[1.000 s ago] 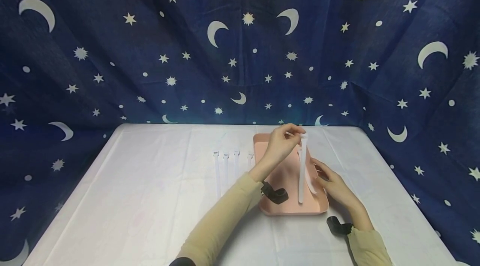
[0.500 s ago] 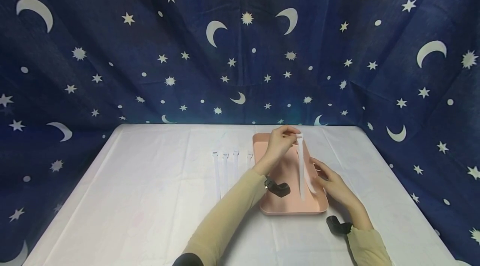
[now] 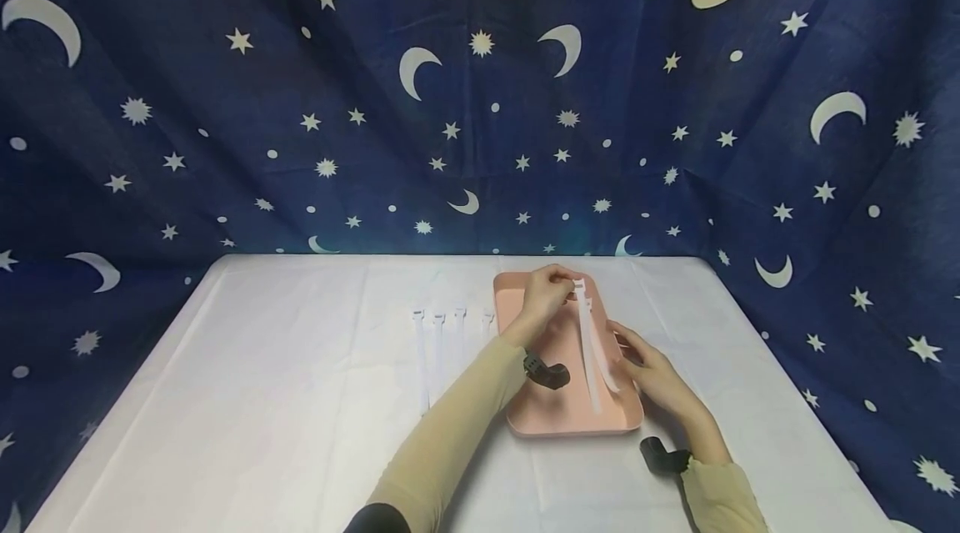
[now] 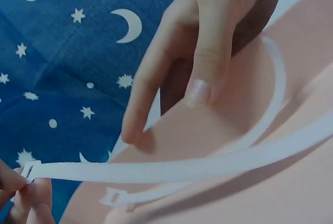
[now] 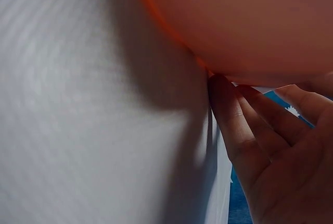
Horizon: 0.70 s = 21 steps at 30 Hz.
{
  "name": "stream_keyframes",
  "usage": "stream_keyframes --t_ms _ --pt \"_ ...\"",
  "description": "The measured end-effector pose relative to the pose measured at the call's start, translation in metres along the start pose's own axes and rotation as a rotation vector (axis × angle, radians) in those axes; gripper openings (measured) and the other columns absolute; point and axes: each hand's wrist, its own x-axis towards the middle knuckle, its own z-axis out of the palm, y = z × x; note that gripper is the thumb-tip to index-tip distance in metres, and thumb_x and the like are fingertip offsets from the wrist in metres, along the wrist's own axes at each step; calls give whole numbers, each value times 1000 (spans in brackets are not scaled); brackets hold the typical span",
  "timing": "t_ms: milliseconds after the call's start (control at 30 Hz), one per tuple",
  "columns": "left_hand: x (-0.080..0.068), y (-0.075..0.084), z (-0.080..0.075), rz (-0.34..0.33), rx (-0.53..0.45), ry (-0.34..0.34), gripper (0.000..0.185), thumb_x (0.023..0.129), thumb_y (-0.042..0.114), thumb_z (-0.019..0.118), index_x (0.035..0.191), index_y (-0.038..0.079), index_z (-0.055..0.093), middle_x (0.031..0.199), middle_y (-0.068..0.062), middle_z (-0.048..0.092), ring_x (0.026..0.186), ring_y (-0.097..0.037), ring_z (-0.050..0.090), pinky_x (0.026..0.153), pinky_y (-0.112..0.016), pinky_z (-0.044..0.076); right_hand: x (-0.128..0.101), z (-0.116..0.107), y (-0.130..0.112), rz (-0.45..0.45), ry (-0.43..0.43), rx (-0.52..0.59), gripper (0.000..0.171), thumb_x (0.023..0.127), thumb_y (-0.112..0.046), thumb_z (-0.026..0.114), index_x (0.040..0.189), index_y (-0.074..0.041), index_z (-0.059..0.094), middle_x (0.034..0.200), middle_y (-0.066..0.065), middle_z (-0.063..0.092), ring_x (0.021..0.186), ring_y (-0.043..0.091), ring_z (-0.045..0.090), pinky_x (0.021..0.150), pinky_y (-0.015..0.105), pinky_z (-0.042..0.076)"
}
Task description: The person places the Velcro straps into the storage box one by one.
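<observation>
Left hand point(image 3: 546, 293) pinches the head end of a white cable tie point(image 3: 587, 349), lifted over the pink tray point(image 3: 540, 420); the tie's tail hangs down into the tray. A second tie point(image 4: 270, 104) lies curved inside. Right hand point(image 3: 651, 370) rests straight-fingered, released, against the tray's right rim. Four ties point(image 3: 442, 337) lie in a row on the desk point(image 3: 262, 399) just left of the tray, with open white desk beyond.

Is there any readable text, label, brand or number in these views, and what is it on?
None: no words, labels, brands or numbers show. The white straps, the strap pinched by the left hand, the pink tray touched by the right hand and the starry cloth bear none.
</observation>
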Motion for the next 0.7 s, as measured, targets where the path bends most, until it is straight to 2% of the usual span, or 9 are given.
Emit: stream_keyframes --t_ms 67,167,267,367,433,533,700 --pt "2 -4 0 -5 -2 -1 18 89 2 56 100 2 70 80 -10 66 80 -30 70 79 -46 57 -1 1 0 4 0 12 59 96 -10 51 151 -10 29 146 28 39 134 50 38 108 59 34" --pt "6 -9 1 -22 -7 2 17 89 2 57 99 1 70 80 -8 65 80 -30 71 78 -46 57 -1 1 0 4 -4 25 59 96 -11 52 151 -11 28 147 28 38 135 49 37 109 59 34" --pt "10 -12 2 -45 11 14 16 88 2 58 98 3 70 83 -8 67 80 -30 71 65 -39 56 -1 0 -1 -3 -6 28 59 96 -12 52 151 -11 28 146 27 39 135 49 38 109 58 34" --pt "15 -15 2 -75 55 15 16 88 4 58 97 5 71 85 -12 70 79 -34 70 51 -33 48 0 1 -2 -7 -1 21 59 96 -12 52 151 -11 29 145 27 40 134 49 39 108 58 34" --pt "17 -18 2 -93 86 12 15 88 6 58 96 7 71 87 -16 71 79 -38 68 46 -31 44 0 1 -2 -8 1 21 59 96 -11 52 151 -11 29 145 27 41 133 49 40 108 59 35" --pt "21 -23 4 -106 126 11 13 88 7 59 94 8 70 86 -16 71 78 -41 67 46 -32 46 -1 1 -2 0 -1 19 59 97 -12 52 151 -11 29 145 28 40 134 49 39 108 59 34" --pt "24 -29 7 -89 165 15 12 89 8 60 93 7 71 80 -6 66 73 -31 67 50 -29 48 -1 1 -2 15 0 18 59 97 -14 52 151 -12 29 146 27 40 134 49 39 108 59 34"
